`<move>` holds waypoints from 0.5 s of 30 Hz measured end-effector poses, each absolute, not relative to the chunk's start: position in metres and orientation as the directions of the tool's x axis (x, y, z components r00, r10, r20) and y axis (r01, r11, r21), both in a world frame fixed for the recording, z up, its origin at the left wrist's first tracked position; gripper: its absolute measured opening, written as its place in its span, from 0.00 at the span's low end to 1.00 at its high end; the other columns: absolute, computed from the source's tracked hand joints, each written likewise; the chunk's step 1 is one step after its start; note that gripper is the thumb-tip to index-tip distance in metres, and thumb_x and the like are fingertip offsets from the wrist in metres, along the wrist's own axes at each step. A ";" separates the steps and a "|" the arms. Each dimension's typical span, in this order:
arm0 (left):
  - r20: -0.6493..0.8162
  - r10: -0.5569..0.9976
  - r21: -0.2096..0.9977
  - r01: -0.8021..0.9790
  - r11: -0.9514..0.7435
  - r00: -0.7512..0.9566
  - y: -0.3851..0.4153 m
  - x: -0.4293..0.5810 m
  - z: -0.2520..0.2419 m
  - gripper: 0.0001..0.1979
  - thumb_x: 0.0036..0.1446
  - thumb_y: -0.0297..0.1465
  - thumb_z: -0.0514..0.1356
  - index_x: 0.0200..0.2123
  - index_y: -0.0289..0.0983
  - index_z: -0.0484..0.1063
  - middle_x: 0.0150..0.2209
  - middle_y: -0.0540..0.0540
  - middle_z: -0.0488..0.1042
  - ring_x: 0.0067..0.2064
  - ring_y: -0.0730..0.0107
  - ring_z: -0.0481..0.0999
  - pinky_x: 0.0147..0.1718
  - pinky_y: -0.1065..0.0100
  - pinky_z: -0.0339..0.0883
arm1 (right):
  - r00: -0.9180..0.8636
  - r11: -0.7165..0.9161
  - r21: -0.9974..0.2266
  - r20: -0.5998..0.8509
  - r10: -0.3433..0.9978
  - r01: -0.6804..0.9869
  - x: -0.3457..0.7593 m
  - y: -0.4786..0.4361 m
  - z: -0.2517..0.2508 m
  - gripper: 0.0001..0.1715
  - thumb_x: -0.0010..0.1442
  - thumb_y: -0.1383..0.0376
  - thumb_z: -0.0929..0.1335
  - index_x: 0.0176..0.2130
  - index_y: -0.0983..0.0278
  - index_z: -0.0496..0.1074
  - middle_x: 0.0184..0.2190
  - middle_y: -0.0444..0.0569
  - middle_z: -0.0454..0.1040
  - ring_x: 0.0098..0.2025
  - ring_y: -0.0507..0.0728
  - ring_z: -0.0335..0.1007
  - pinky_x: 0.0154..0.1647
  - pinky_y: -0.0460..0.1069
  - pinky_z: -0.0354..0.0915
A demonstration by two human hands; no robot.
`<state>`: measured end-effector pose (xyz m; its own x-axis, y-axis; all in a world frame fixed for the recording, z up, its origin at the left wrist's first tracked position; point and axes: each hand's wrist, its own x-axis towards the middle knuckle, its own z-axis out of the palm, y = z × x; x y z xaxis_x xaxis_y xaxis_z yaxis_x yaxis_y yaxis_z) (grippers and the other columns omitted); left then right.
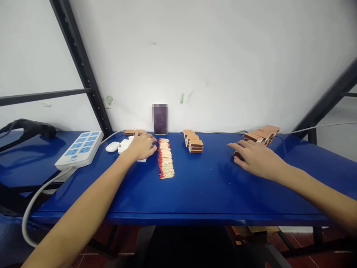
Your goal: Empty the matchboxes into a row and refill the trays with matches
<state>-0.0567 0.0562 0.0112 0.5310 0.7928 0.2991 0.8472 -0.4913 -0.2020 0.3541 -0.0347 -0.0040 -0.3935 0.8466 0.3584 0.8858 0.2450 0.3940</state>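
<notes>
My left hand (142, 146) lies over a group of small white boxes (124, 143), its fingers apart and pointing toward a long row of matches (166, 159) with red heads. What is directly beneath that palm is hidden. On the right, my right hand (255, 158) has its thumb and fingers around a brown matchbox (238, 155), mostly covered by the fingers. Just behind this hand leans a larger group of brown matchboxes (266, 133). Between the hands, a smaller stack of matchboxes (193, 141) stands on the blue table (200, 193).
A phone-like dark device (161, 120) leans on the wall. A white rounded case (112, 147) sits beside the white boxes, with a power strip (80, 149) and its cable farther left. Another brown box (129, 132) lies near the wall. Black frame posts (80, 63) flank the table.
</notes>
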 end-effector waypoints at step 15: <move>0.177 0.891 -0.365 0.869 -0.334 0.417 0.082 -0.033 -0.008 0.20 0.56 0.28 0.55 0.50 0.38 0.77 0.52 0.32 0.76 0.61 0.39 0.64 0.59 0.38 0.44 | -0.310 0.243 0.210 0.408 0.859 0.947 0.373 -0.043 -0.032 0.22 0.65 0.62 0.58 0.52 0.64 0.71 0.46 0.60 0.75 0.44 0.67 0.74 0.41 0.59 0.70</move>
